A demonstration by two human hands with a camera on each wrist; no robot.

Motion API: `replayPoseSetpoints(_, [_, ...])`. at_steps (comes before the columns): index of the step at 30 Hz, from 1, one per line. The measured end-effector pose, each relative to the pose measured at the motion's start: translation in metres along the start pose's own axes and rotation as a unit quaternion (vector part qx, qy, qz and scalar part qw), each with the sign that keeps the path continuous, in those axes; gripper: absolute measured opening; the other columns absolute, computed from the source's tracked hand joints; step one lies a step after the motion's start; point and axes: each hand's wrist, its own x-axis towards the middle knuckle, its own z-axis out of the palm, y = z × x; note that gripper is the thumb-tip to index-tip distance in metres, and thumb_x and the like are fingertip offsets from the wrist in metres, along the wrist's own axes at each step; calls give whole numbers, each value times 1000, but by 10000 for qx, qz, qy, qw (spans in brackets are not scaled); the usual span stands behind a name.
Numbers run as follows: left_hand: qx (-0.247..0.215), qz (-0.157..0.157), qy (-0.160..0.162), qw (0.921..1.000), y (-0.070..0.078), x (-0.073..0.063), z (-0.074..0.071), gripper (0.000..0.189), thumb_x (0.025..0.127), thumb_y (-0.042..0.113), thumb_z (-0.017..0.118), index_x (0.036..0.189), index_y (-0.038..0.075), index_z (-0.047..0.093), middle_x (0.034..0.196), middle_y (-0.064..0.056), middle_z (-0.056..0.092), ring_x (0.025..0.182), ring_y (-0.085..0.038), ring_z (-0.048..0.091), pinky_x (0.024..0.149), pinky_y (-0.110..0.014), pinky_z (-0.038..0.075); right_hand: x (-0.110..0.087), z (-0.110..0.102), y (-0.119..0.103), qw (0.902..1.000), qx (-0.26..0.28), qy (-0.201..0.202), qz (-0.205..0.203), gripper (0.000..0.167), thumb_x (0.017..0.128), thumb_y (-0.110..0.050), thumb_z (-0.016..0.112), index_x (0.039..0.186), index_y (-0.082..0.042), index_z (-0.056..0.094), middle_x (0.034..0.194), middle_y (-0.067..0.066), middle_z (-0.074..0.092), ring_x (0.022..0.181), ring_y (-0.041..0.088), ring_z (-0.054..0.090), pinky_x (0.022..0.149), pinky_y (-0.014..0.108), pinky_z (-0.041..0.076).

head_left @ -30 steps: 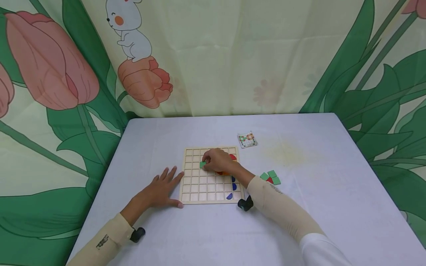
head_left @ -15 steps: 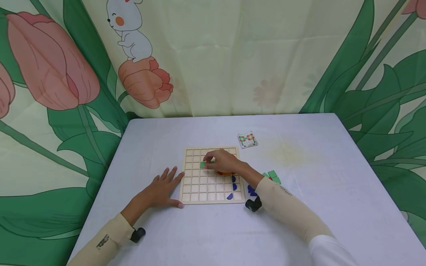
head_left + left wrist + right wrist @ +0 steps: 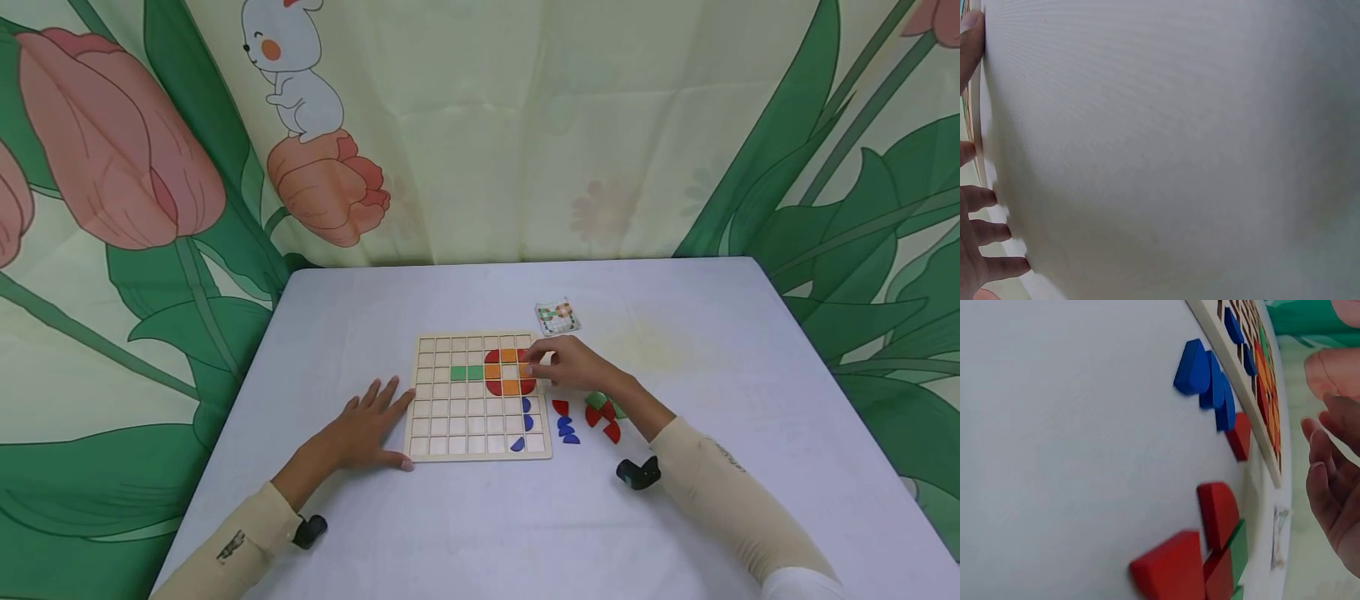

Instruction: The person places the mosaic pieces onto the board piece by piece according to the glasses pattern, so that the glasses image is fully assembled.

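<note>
Filling the board (image 3: 458,422), I'd judge: left hand (image 3: 367,425) spread at its edge, right hand (image 3: 572,362) loosely curled, seemingly empty; next calls for pinching a loose piece (image 3: 612,432).

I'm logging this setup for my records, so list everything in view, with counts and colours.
table: one, white-covered, centre
backdrop: one, pale, tulip-patterned, behind the table
grid board: one, pale wood, on the table
card: at least one, multicoloured, beyond the board's far right corner
green squares: two on the board, at least two right of it, partly hidden
red pieces: eight, four on the board, four right of it
orange squares: four, on the board
blue pieces: six, three on the board, three right of it
wrist cameras: two, black, one per wrist
sleeves: two, beige, forearms
left hand: one, touching the board's left edge
right hand: one, at the board's right edge
</note>
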Motion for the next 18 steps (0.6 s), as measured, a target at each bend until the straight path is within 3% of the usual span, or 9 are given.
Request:
replayPoseSetpoints(4, [27, -18, -40, 10000, 0, 0, 0, 117, 71, 81, 67, 161, 19, 24, 168, -19, 13, 152, -49, 12, 113, -70, 26, -19, -11, 14, 9992, -48, 85, 377, 27, 94, -21, 72, 119, -11, 72, 107, 5, 70, 67, 17, 59, 61, 27, 54])
replayPoseSetpoints(7, [9, -12, -33, 10000, 0, 0, 1, 117, 71, 81, 67, 161, 18, 24, 167, -20, 14, 152, -49, 13, 113, -71, 26, -32, -16, 21, 9980, -174, 56, 609, 27, 93, -23, 73, 119, -14, 73, 111, 4, 70, 76, 17, 58, 64, 27, 54])
replayPoseSetpoints(12, [5, 20, 23, 10000, 1, 0, 1, 117, 72, 80, 68, 161, 18, 25, 167, -20, 14, 152, -49, 13, 113, -70, 26, -51, -22, 34, 9969, -426, -71, 660, 26, 90, -21, 76, 116, -16, 74, 117, 4, 71, 88, 17, 58, 69, 27, 54])
replayPoseSetpoints(18, [19, 59, 63, 10000, -1, 0, 1, 116, 72, 80, 68, 161, 17, 25, 167, -20, 15, 152, -49, 14, 112, -71, 27, -67, -29, 45, 9955, -581, -130, 738, 29, 86, -20, 80, 115, -16, 75, 109, 1, 70, 84, 16, 57, 65, 26, 53])
